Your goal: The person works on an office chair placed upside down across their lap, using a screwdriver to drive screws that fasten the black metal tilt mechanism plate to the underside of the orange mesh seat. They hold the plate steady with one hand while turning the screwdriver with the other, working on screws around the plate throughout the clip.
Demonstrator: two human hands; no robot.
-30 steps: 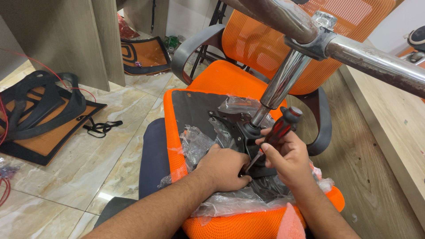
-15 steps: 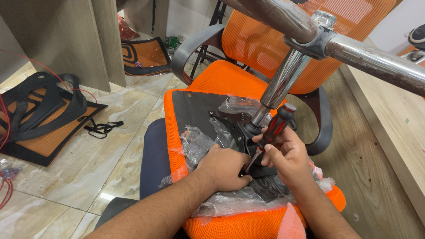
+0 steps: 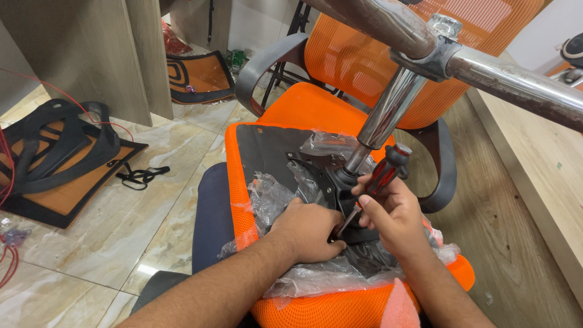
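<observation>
An upturned orange chair seat [image 3: 267, 146] lies on my lap, its black underside partly wrapped in clear plastic [image 3: 273, 194]. A black metal mechanism plate [image 3: 325, 179] sits on it, with a chrome gas cylinder [image 3: 388, 112] rising from it. My right hand [image 3: 392, 215] grips a screwdriver [image 3: 379, 179] with a red and black handle, its tip angled down at the plate. My left hand [image 3: 306, 231] rests closed on the plate beside the tip, holding it steady.
A chrome base arm [image 3: 516, 76] crosses overhead. An assembled orange mesh chair [image 3: 376, 67] stands just behind. An orange and black backrest [image 3: 57, 158] lies on the tiled floor at left, another part [image 3: 197, 76] further back. A wooden panel [image 3: 546, 158] runs along the right.
My right hand has shifted slightly with the screwdriver handle, as if turning it. My left hand stays put on the plate.
</observation>
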